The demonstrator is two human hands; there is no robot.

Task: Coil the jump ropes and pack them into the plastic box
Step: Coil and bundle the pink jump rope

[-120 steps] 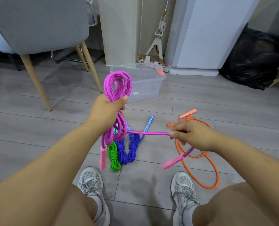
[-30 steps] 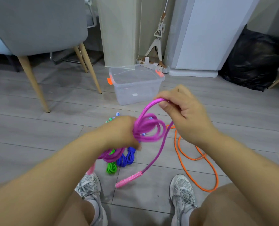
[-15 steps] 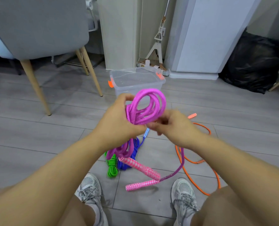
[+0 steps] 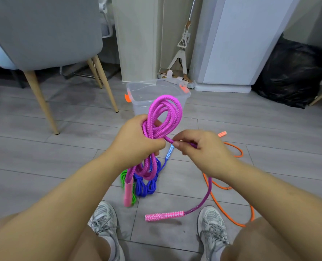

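My left hand (image 4: 137, 142) grips a bundle of purple jump rope (image 4: 165, 113) loops that stick up above the fist and hang below it. My right hand (image 4: 199, 147) pinches the same rope's free end just right of the bundle; that end trails down to a pink handle (image 4: 164, 216) near my right shoe. The other pink handle (image 4: 128, 194) dangles under my left hand. On the floor lie a coiled blue rope (image 4: 147, 185), a coiled green rope (image 4: 123, 176) and a loose orange rope (image 4: 229, 204). The clear plastic box (image 4: 137, 93) with orange latches stands open behind the loops.
A grey chair (image 4: 43, 31) with wooden legs stands at the left. A white cabinet (image 4: 241, 44), a mop base (image 4: 181, 51) and a black bag (image 4: 295, 72) line the back wall. My two shoes (image 4: 212, 227) rest on the grey floor tiles.
My right hand has moved right from the bundle, pulling the free end taut across it. One handle now hangs under my left hand; the other swung right.
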